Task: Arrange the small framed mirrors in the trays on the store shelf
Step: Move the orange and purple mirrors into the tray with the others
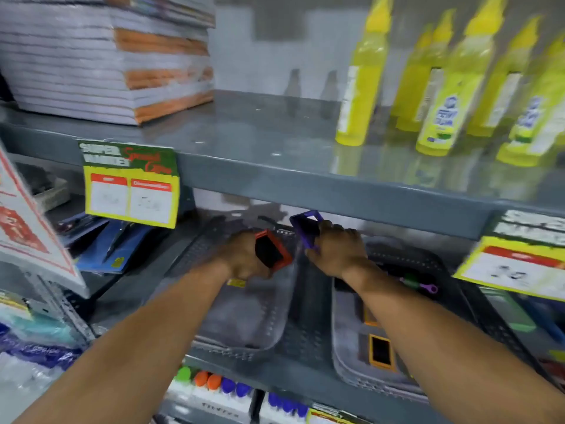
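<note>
Two grey perforated trays sit side by side on the lower shelf: a left tray and a right tray. My left hand is shut on a red-framed mirror above the left tray's far end. My right hand grips a purple-framed mirror, held tilted just under the upper shelf. An orange-framed mirror lies in the right tray, another orange frame partly hidden by my right forearm. The picture is motion-blurred.
The grey upper shelf hangs low over the trays, with yellow bottles and stacked notebooks on it. Price tags hang from its edge. Blue packets lie left of the trays; coloured-cap items below.
</note>
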Demonstrator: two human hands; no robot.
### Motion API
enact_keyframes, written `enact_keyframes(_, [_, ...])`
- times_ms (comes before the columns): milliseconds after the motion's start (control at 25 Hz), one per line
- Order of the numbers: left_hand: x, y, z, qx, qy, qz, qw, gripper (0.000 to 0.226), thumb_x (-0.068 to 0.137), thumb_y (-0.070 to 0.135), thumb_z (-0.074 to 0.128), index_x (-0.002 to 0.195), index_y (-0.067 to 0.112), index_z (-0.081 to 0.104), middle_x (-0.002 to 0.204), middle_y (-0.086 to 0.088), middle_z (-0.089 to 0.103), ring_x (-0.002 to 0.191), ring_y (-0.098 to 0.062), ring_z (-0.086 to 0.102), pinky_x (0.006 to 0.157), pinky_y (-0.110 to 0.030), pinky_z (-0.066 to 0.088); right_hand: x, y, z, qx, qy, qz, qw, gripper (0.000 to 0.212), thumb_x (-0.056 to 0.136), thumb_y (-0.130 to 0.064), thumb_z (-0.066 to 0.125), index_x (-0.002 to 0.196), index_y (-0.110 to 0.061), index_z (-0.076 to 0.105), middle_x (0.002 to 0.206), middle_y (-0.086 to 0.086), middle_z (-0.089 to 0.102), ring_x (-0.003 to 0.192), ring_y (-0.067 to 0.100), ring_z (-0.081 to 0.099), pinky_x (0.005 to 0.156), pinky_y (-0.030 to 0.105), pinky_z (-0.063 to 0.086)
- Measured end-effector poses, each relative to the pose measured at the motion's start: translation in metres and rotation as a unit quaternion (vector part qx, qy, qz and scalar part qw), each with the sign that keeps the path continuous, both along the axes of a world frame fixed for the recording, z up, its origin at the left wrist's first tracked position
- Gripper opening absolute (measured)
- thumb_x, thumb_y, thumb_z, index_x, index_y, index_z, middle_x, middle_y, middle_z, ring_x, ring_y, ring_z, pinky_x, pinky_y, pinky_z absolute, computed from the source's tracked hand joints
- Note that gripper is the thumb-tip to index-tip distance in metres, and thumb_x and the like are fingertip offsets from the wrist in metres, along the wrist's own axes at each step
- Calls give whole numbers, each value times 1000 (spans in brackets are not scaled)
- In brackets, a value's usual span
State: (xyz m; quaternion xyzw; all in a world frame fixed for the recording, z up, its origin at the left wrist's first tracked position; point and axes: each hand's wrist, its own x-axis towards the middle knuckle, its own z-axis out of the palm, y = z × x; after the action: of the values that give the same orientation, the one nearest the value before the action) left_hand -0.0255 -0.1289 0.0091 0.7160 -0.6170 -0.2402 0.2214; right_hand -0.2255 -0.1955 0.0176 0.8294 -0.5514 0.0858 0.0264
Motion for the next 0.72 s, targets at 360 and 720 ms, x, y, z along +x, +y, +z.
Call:
enact_keyframes(360, [-188, -25, -4, 0, -25, -120, 992, 53, 45, 31, 88, 91, 30, 62, 90, 6, 70, 83, -11, 64, 74, -29, 53, -215, 16, -4, 44, 1, -134, 990, 52, 95, -50, 48, 136, -17, 50, 140, 13, 54, 128, 34, 50, 102, 41, 38])
enact_keyframes(720, [-353, -23, -5, -16, -61, -207, 976, 49, 49, 32, 87, 86, 22, 57, 87, 0, 68, 75, -16, 62, 67, -29, 51, -405, 46, 8, 61, -45, -254, 964, 59, 78, -53, 63, 127, -21, 54, 124, 6, 66, 112, 29, 64, 88, 34, 50])
